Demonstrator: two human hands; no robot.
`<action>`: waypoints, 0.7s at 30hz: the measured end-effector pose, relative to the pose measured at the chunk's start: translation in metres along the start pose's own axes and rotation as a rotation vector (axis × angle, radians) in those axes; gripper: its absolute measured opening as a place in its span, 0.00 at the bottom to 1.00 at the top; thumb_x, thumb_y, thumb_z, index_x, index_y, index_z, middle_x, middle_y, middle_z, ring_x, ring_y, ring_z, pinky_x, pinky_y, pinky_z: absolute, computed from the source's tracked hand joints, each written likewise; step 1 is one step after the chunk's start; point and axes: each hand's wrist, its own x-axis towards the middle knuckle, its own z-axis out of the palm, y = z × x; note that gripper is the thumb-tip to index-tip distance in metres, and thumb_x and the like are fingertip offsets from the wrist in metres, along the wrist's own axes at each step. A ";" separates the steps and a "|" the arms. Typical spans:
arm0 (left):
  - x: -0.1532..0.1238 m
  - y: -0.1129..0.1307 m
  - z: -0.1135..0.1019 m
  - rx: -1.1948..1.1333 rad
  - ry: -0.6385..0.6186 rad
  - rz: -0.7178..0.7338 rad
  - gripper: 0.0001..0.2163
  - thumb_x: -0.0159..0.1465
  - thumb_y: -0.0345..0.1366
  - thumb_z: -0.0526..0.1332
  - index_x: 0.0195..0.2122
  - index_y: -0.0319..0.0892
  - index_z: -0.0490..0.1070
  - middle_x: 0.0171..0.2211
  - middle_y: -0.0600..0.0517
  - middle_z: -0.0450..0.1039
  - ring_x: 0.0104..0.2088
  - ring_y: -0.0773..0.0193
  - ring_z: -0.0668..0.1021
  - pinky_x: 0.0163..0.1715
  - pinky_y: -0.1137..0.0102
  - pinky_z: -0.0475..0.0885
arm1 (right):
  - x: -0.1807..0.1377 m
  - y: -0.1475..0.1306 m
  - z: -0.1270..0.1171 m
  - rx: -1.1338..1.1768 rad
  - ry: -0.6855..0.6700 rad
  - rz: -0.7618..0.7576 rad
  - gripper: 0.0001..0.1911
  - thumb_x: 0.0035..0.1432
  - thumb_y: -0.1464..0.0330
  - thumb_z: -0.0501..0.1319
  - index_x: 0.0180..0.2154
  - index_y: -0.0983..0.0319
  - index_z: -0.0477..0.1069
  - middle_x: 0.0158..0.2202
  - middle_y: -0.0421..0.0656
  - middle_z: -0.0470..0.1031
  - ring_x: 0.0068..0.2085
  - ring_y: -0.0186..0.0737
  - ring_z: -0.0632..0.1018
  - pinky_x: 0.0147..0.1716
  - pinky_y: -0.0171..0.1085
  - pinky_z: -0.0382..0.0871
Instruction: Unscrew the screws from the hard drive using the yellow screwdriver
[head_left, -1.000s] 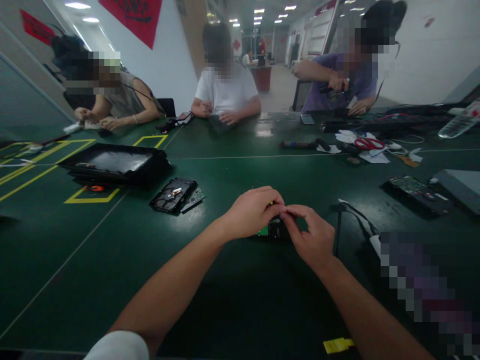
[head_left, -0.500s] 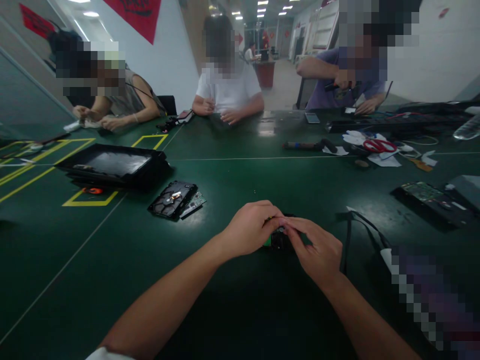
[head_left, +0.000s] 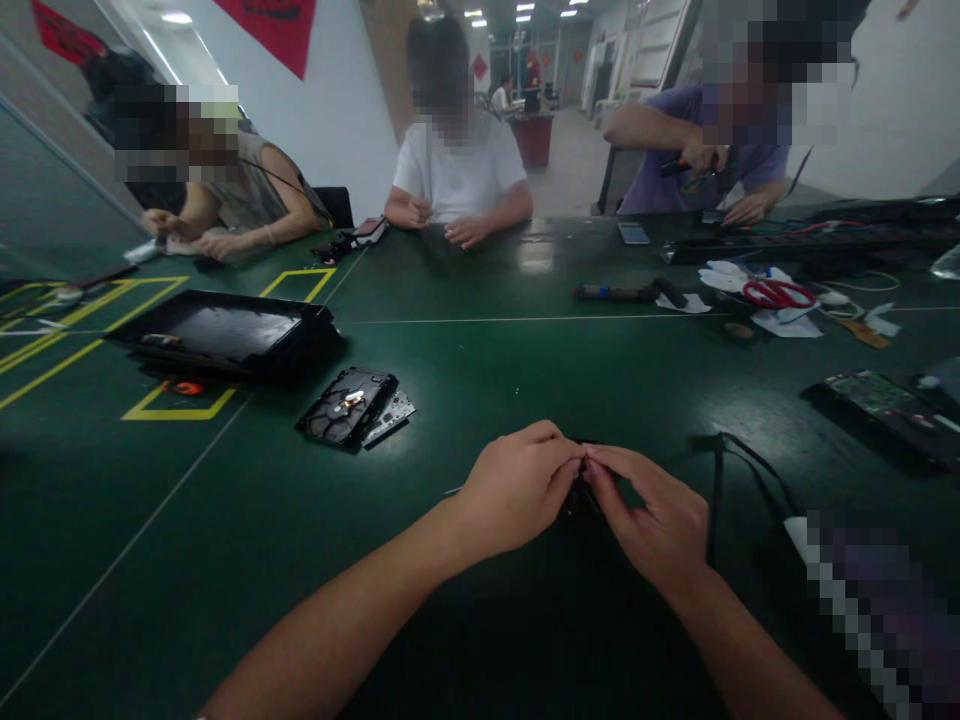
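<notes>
Green counter [head_left: 225, 540], co-workers seated along far edge. Black tray [head_left: 225, 335] far left, opened hard drive [head_left: 346, 405] beside it. Left hand [head_left: 517, 490] and right hand [head_left: 660, 520] meet fingertip to fingertip, both pinching small dark part [head_left: 583, 498] low over counter, mostly hidden. Black cable [head_left: 718, 480] just right. Risk: part slips from pinch, gets lost against dark surface.

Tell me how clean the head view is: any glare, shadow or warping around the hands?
Head view: ceiling lights glare off the table beside the hard drive; the dark part pinched between left hand and right hand sits in shadow, detail lost; frame edges lean from wide-angle distortion.
</notes>
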 end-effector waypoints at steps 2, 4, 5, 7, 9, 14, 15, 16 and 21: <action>-0.001 0.004 0.004 0.022 0.050 -0.024 0.14 0.75 0.32 0.53 0.52 0.41 0.79 0.47 0.45 0.78 0.46 0.57 0.81 0.50 0.61 0.78 | 0.000 0.001 0.000 0.007 -0.002 0.013 0.10 0.68 0.73 0.65 0.49 0.57 0.80 0.46 0.44 0.87 0.45 0.44 0.87 0.50 0.44 0.83; -0.001 0.009 0.007 0.040 0.045 -0.022 0.14 0.74 0.32 0.54 0.52 0.40 0.79 0.47 0.45 0.78 0.46 0.56 0.81 0.50 0.61 0.78 | 0.000 0.001 0.001 0.005 0.031 0.028 0.09 0.69 0.72 0.64 0.48 0.56 0.81 0.45 0.43 0.87 0.45 0.44 0.87 0.49 0.45 0.83; -0.001 0.011 0.007 0.055 0.041 -0.023 0.14 0.74 0.32 0.54 0.52 0.40 0.79 0.47 0.44 0.78 0.47 0.56 0.81 0.51 0.61 0.78 | 0.000 0.002 0.001 -0.001 0.044 0.034 0.09 0.70 0.71 0.64 0.48 0.56 0.81 0.45 0.43 0.87 0.45 0.44 0.87 0.49 0.45 0.83; -0.001 0.016 0.007 0.081 0.056 -0.022 0.14 0.73 0.31 0.54 0.51 0.40 0.79 0.46 0.44 0.78 0.47 0.56 0.81 0.51 0.61 0.78 | -0.001 0.002 0.002 -0.005 0.059 0.043 0.09 0.70 0.70 0.63 0.48 0.56 0.82 0.45 0.44 0.87 0.45 0.45 0.87 0.49 0.46 0.83; 0.000 0.020 0.005 0.103 0.077 -0.018 0.13 0.72 0.30 0.55 0.50 0.40 0.80 0.45 0.44 0.79 0.46 0.56 0.81 0.50 0.61 0.77 | -0.002 0.002 0.002 0.019 0.067 0.053 0.09 0.71 0.68 0.63 0.47 0.56 0.82 0.44 0.43 0.87 0.45 0.45 0.87 0.49 0.46 0.82; -0.004 0.019 -0.005 0.102 0.062 0.061 0.12 0.72 0.30 0.57 0.47 0.42 0.81 0.45 0.47 0.82 0.47 0.57 0.82 0.51 0.63 0.76 | -0.004 0.001 0.002 0.097 0.040 0.054 0.08 0.72 0.68 0.62 0.45 0.57 0.81 0.43 0.42 0.86 0.43 0.42 0.86 0.46 0.42 0.80; -0.006 0.016 -0.007 0.094 0.057 0.058 0.12 0.72 0.30 0.57 0.49 0.43 0.81 0.46 0.48 0.82 0.47 0.58 0.82 0.51 0.64 0.76 | -0.004 0.001 0.002 0.103 0.031 0.055 0.08 0.72 0.68 0.62 0.45 0.57 0.81 0.43 0.42 0.86 0.42 0.42 0.86 0.46 0.42 0.80; -0.008 0.012 -0.008 0.093 0.069 0.045 0.12 0.72 0.30 0.57 0.49 0.44 0.81 0.46 0.49 0.83 0.47 0.59 0.82 0.50 0.65 0.76 | -0.004 0.001 0.003 0.096 0.017 0.056 0.08 0.72 0.67 0.62 0.45 0.57 0.80 0.42 0.42 0.86 0.43 0.42 0.85 0.46 0.43 0.79; -0.030 -0.018 -0.003 0.433 0.299 -0.251 0.12 0.75 0.36 0.57 0.52 0.43 0.79 0.48 0.45 0.80 0.47 0.54 0.83 0.49 0.61 0.77 | -0.005 0.007 0.009 0.034 -0.100 0.071 0.07 0.72 0.66 0.60 0.44 0.59 0.77 0.44 0.46 0.83 0.45 0.46 0.83 0.47 0.46 0.78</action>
